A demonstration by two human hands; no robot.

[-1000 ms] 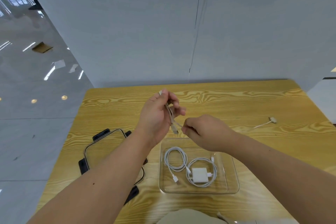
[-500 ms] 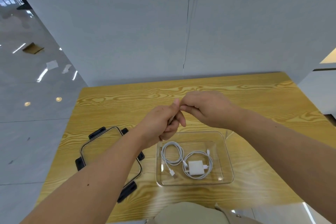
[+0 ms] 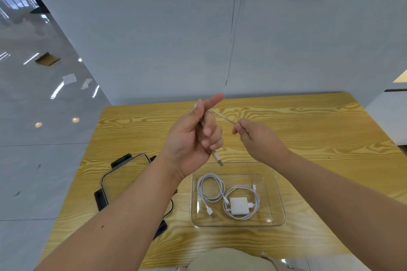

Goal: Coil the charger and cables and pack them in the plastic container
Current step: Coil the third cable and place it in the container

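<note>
My left hand (image 3: 193, 136) is raised above the table with a thin white cable (image 3: 221, 116) wound around its fingers; a plug end (image 3: 217, 158) hangs below the palm. My right hand (image 3: 256, 138) pinches the same cable a short way to the right, and the strand runs taut between both hands. Below them the clear plastic container (image 3: 278, 196) sits on the wooden table (image 3: 319, 138). Inside lie a coiled white cable (image 3: 210, 187) and a white charger (image 3: 239, 205) ringed by its own coiled cable.
The container's lid (image 3: 123, 174), clear with black clips, lies flat to the left of the container, partly under my left forearm. A grey partition wall stands behind the table's far edge. Glossy floor drops off to the left.
My hands have drawn apart from a close pinch. The left hand has opened its index finger upward and the right hand has pulled the cable strand out to the right.
</note>
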